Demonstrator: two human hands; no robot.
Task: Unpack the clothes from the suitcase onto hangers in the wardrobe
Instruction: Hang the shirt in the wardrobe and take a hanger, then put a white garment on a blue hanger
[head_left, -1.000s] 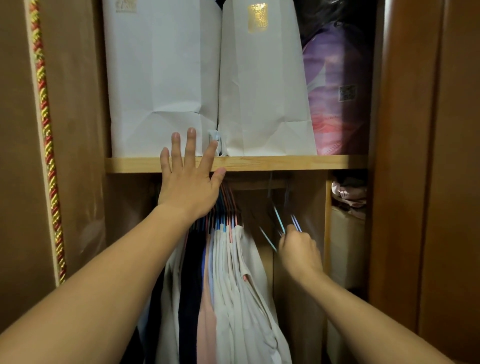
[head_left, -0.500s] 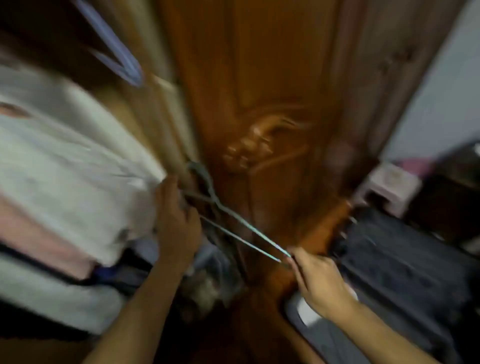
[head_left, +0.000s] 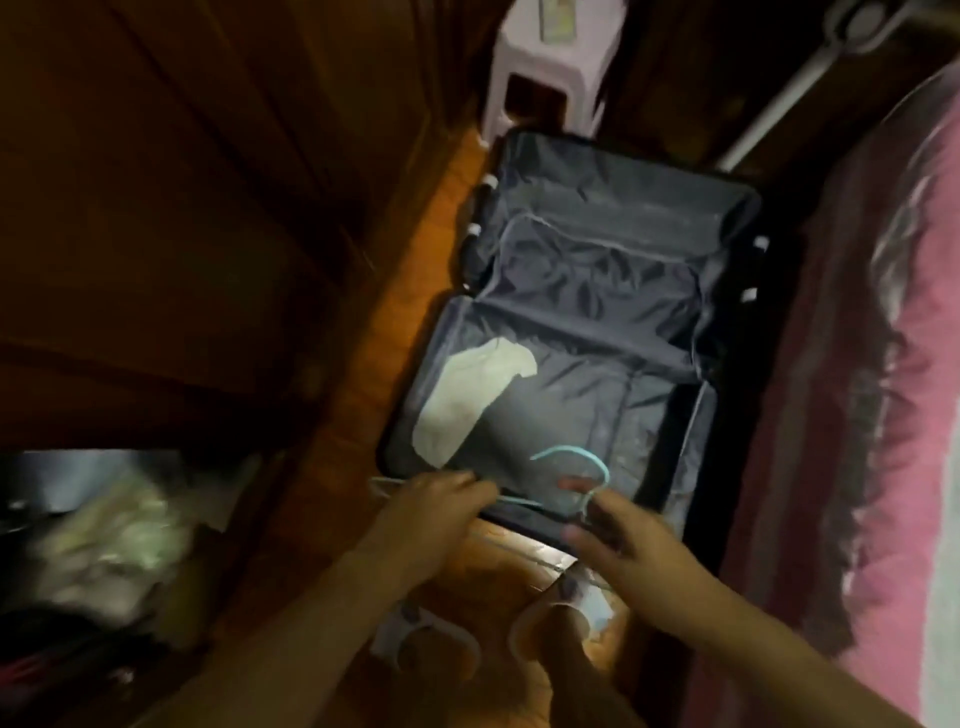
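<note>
Step in hand: the person has a thin light-blue wire hanger (head_left: 566, 457) over the near edge of the open dark fabric-lined suitcase (head_left: 597, 291), about to load a garment onto it. Left hand (head_left: 436, 499) grips one arm of the hanger, fingers curled over the wire. Right hand (head_left: 618, 535) is at the hook end; frame is blurred, fingers look loosely spread near the wire, cannot tell if it pinches it or only touches. Only one piece of clothing visible in the case: a pale cream folded garment (head_left: 467, 400) lying flat in the near half, left side, well clear of the hanger hook. Far half shows just a zipped lining. Judged near the end of unpacking, assuming nothing hides under the lining. Next move likely calls for freeing one hand, lifting the cream garment by neck or shoulders and threading the hanger through; soft cloth will sag, so two-handed feeding probably needed. Suitcase lies flat on an orange-brown wooden floor (head_left: 415, 249). Dark wooden wardrobe door (head_left: 182, 208) at left, pale pink plastic stool (head_left: 550, 67) behind the case, pink fringed bedcover (head_left: 857, 364) at right. Person's slippered feet low in the frame. Dim light, motion blur.
</note>
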